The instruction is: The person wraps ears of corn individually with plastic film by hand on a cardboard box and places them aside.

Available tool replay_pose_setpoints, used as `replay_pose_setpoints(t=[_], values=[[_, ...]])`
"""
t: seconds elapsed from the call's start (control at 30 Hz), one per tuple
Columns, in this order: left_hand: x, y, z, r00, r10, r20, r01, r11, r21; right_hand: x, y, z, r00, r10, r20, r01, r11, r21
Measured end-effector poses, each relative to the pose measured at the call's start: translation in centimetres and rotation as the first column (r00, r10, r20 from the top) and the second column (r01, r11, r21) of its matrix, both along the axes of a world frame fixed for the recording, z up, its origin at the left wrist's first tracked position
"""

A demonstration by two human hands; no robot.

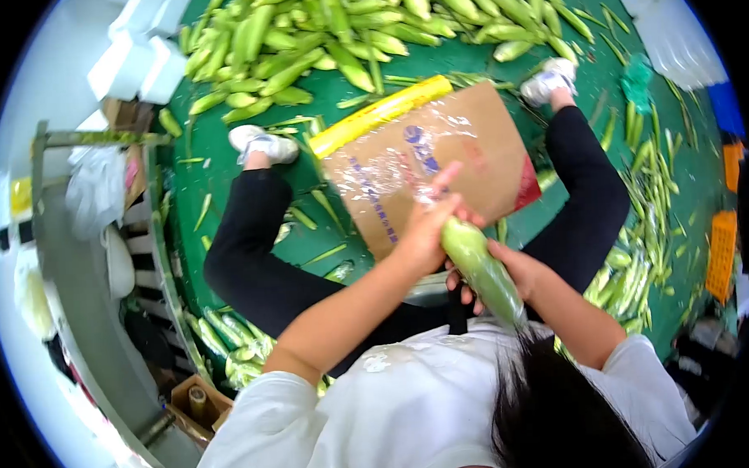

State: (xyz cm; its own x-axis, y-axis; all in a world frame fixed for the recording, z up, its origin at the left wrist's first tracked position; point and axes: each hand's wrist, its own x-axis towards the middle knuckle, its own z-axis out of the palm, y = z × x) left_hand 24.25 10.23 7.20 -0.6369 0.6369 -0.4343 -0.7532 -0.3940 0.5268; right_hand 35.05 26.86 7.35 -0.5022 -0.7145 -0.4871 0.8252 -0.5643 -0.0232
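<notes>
Green floor (216,175) borders the cardboard (490,127). Curled right hand (518,270) grips wrapped corn (481,267), slanting chestward from the half-open left hand (424,232).

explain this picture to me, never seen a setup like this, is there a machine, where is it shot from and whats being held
There is no machine here: the hands are a person's own, bare. The one picture comes from a camera on their head, looking down, so their legs stretch away towards the top.

The right hand grips a green ear of corn with a shiny, clear film on it. The left hand is at its far end; how firmly it holds is hard to tell.

Between the legs lies printed brown cardboard with a yellow strip along its far edge. Beyond it, a big pile of corn lies on the green floor, and more ears lie on both sides.
</notes>
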Motion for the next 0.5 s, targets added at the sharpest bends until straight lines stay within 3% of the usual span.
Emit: replay_pose_setpoints(t=[0.07, 0.13, 0.2, 0.23, 0.3, 0.33, 0.37, 0.4, 0.43, 0.47, 0.5], values=[[-0.6, 1.7, 1.2, 0.994, 0.093, 0.052, -0.093, 0.996, 0.004, 1.4, -0.2, 3.1, 0.995, -0.104, -0.007, 0.104, 0.989, 0.107], [-1.5, 3.0, 2.6, 0.977, 0.157, 0.147, -0.153, 0.988, -0.036, 1.5, 2.0, 6.1, 0.995, 0.084, -0.048, -0.047, 0.857, 0.514], [-1.5, 6.1, 2.5, 0.966, 0.101, 0.238, -0.079, 0.992, -0.100, 1.8, 3.2, 9.0, 0.974, 0.201, -0.105, 0.001, 0.460, 0.888], [-1.8, 7.1, 1.4, 0.982, 0.126, 0.138, -0.127, 0.992, -0.002, 3.3, 4.5, 8.2, 0.879, 0.398, -0.263, 0.261, 0.060, 0.963], [-7.3, 7.6, -1.5, 0.962, 0.195, 0.193, -0.165, 0.973, -0.162, 9.7, 8.4, 7.4, 0.999, 0.006, -0.051, 0.052, -0.117, 0.992], [-11.1, 6.7, -3.0, 0.957, 0.234, 0.170, -0.183, 0.945, -0.272, 12.9, 10.4, 7.0, 0.974, -0.226, 0.001, -0.040, -0.166, 0.985], [-14.9, 5.0, -6.5, 0.954, 0.301, -0.009, -0.286, 0.898, -0.335, 16.3, 11.3, 7.0, 0.886, -0.433, -0.168, 0.062, -0.249, 0.966], [-18.3, 3.4, -9.7, 0.844, 0.485, -0.228, -0.534, 0.796, -0.286, 18.9, 12.5, 6.6, 0.819, -0.522, -0.239, 0.073, -0.319, 0.945], [-22.9, 1.4, -13.9, 0.769, 0.496, -0.405, -0.636, 0.663, -0.395, 21.0, 13.9, 6.8, 0.792, -0.555, -0.253, 0.028, -0.381, 0.924], [-27.0, -0.9, -18.4, 0.748, 0.504, -0.431, -0.662, 0.608, -0.439, 22.8, 14.9, 6.9, 0.782, -0.572, -0.246, -0.025, -0.423, 0.906], [-30.4, -2.4, -21.7, 0.786, 0.409, -0.464, -0.616, 0.458, -0.640, 23.9, 15.8, 6.8, 0.778, -0.584, -0.232, -0.077, -0.455, 0.887]])
